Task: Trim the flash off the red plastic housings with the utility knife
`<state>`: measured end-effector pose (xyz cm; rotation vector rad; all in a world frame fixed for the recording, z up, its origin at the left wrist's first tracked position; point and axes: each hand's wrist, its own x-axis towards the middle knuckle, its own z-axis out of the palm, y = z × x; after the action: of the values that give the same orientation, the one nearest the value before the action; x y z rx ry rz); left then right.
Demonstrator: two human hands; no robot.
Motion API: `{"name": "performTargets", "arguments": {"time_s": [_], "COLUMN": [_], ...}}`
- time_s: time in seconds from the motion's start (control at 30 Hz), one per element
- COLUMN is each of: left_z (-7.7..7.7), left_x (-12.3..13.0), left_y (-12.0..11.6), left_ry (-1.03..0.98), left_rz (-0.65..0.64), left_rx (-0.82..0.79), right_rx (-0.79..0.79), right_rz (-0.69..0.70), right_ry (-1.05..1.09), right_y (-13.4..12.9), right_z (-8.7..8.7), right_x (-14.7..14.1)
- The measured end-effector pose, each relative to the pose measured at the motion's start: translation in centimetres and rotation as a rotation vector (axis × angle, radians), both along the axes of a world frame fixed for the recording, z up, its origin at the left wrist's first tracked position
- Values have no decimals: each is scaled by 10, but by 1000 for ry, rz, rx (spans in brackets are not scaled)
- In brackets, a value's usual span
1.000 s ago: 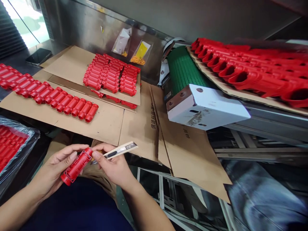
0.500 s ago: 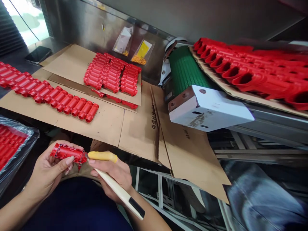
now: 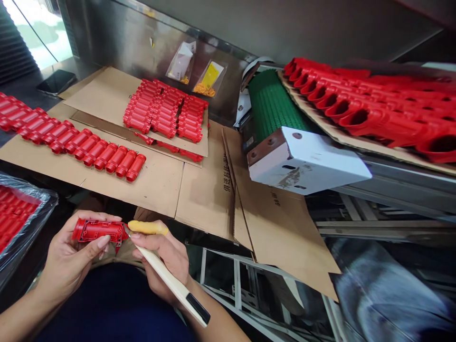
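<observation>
My left hand (image 3: 73,254) grips a red plastic housing (image 3: 101,230) from below and behind, its thumb on the near edge. The housing is hollow, and its inner side with a dark rim line faces up. My right hand (image 3: 164,259), a yellow finger cot (image 3: 147,227) on the index finger, is closed round a knife-like tool with a long cream handle (image 3: 171,279) and a black end. The tool's small metal tip is at the right end of the housing; whether it touches cannot be made out.
A row of red housings (image 3: 89,145) lies on cardboard (image 3: 156,190), with more stacked (image 3: 166,111) behind. At left is a plastic-lined bin (image 3: 46,202) of red parts. Right stands a green conveyor belt (image 3: 272,104) carrying red parts (image 3: 377,111). A person's denim-clad leg (image 3: 384,289) is at lower right.
My right hand and the tool have shifted slightly left and down. The housing has turned a little in my left hand and lies more level.
</observation>
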<state>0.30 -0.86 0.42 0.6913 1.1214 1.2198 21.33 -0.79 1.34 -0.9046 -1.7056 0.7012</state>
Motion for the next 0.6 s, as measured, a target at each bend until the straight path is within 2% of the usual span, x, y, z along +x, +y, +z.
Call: {"name": "performTargets", "arguments": {"time_s": [0.1, 0.13, 0.3, 0.37, 0.47, 0.53, 0.6], "left_z": [3, 4, 10, 10, 8, 7, 6], "left_x": [5, 6, 11, 11, 10, 10, 11], "left_y": [-1, 0, 11, 14, 13, 7, 1], "left_ry": [3, -1, -117, -128, -92, -31, 52], "left_rz": [28, 43, -16, -41, -3, 30, 51], "left_rx": [-23, -35, -138, -166, -138, -57, 43], "right_rx": [-102, -89, 191, 153, -44, -145, -128], "right_rz": [45, 66, 132, 229, 370, 281, 81], "right_ry": [-4, -19, -228, -123, 206, 245, 148], "right_y": [2, 3, 8, 7, 3, 2, 1], "right_z": [-3, -4, -4, 0, 6, 6, 2], "right_x": [2, 3, 8, 7, 6, 5, 3]}}
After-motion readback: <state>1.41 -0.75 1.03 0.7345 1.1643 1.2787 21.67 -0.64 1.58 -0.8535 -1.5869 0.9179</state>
